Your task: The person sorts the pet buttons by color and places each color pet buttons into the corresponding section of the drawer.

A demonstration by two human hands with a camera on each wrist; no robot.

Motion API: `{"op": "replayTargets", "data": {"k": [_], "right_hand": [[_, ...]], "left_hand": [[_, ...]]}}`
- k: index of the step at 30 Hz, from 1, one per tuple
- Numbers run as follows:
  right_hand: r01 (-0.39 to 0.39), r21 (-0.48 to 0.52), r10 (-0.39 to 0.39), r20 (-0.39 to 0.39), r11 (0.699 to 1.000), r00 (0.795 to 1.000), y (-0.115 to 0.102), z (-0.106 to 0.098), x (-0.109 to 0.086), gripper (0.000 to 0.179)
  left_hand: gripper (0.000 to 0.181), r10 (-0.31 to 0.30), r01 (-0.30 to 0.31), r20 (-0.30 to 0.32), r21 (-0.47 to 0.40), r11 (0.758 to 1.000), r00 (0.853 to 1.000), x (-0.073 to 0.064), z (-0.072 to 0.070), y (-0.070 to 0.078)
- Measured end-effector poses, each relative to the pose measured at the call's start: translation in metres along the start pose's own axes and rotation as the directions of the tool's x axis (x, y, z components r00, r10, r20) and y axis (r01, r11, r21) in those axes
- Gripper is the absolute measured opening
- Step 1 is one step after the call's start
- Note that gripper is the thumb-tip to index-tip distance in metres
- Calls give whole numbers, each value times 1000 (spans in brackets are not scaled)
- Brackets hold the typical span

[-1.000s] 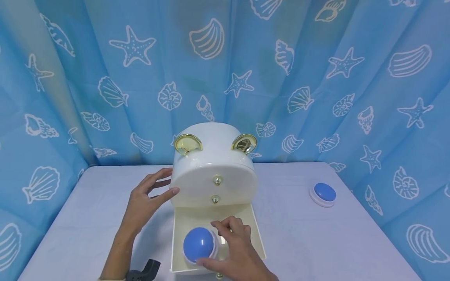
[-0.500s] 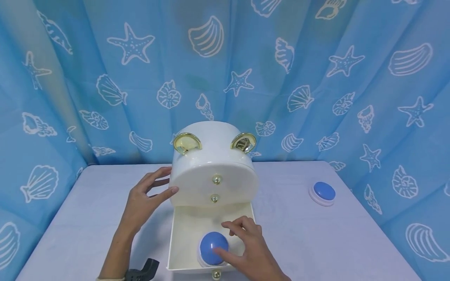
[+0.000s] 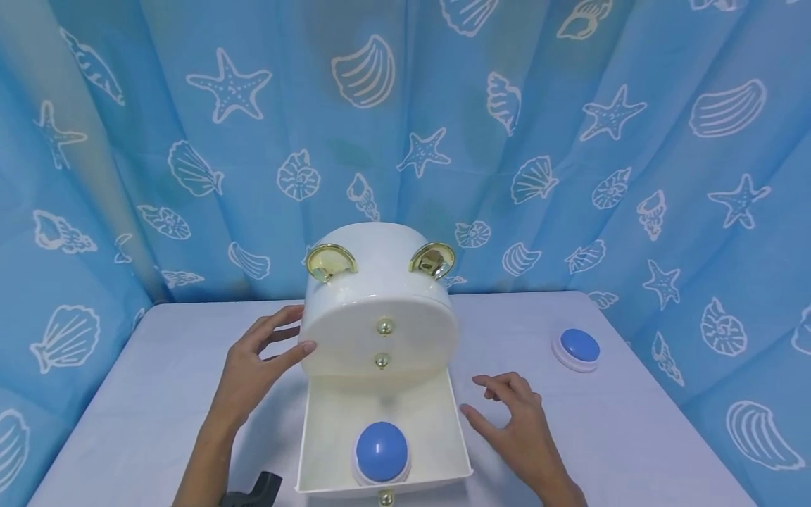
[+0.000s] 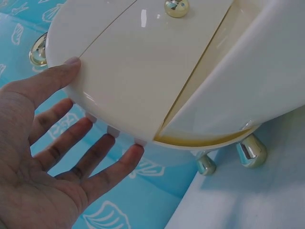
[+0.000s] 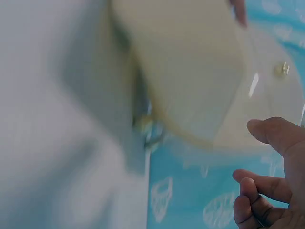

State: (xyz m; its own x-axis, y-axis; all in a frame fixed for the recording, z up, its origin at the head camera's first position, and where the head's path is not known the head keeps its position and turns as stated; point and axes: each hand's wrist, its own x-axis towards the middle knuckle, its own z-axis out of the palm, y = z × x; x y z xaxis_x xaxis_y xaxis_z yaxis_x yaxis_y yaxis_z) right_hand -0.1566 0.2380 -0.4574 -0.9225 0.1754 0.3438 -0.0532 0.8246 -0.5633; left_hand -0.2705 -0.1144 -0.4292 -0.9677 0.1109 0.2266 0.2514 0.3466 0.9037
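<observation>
A white rounded cabinet (image 3: 379, 331) with gold ear shapes and gold knobs stands in the middle of the table. Its bottom drawer (image 3: 329, 408) is pulled out, and a dome-topped blue push button with a white base (image 3: 381, 451) lies inside near the drawer's front. My left hand (image 3: 250, 366) rests against the cabinet's left side; in the left wrist view the thumb touches the front edge and the spread fingers (image 4: 102, 150) touch the curved side. To the right of the drawer my right hand (image 3: 522, 429) hovers with nothing in it, thumb and index finger apart.
Another blue button with a white base (image 3: 576, 348) sits toward the table's right side. A white cloth covers the table (image 3: 602, 436). Behind it hangs a blue curtain (image 3: 456, 190) with white shells and starfish. The cabinet has short gold feet (image 4: 252, 151).
The blue button in the drawer has shifted right, to the drawer's front middle. My right hand has let go of it and moved right, out past the drawer. My left hand stays against the cabinet.
</observation>
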Motion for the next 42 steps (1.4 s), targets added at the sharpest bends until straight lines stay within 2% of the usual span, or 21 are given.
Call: {"op": "replayTargets", "data": {"k": [4,8,11,18,26,34,40,42], "right_hand": [[5,-41,-8,-67,999,998,33,-7,12,41],[-63,-80,56,-90,995,994,58,-16,23,42],[-103,-78,94,-108,992,990,77,-23,31,44],[-129,-68,114,-196,989,974,118,-35,49,48],[-280,-156,262,-130,947,956,152,-49,64,65],[-332,-207,314,-117,920,942,178,-56,73,78],[-325,-232,308,-108,917,945,195,-58,80,82],[-344,-235,330,-95,909,939,199,-58,81,85]], "left_hand": [[67,-1,1,6,2,1000,1000,0,-1,1],[69,-8,8,7,3,1000,1000,0,0,2],[69,-18,18,2,5,1000,1000,-1,1,3],[67,-17,17,-7,10,1000,1000,-3,2,2],[68,-23,24,-9,15,1000,1000,-2,3,2],[68,-34,34,-6,7,999,999,-1,3,2],[68,-30,30,-14,12,999,999,-1,3,2],[68,-31,31,-14,12,999,999,-1,4,1]]}}
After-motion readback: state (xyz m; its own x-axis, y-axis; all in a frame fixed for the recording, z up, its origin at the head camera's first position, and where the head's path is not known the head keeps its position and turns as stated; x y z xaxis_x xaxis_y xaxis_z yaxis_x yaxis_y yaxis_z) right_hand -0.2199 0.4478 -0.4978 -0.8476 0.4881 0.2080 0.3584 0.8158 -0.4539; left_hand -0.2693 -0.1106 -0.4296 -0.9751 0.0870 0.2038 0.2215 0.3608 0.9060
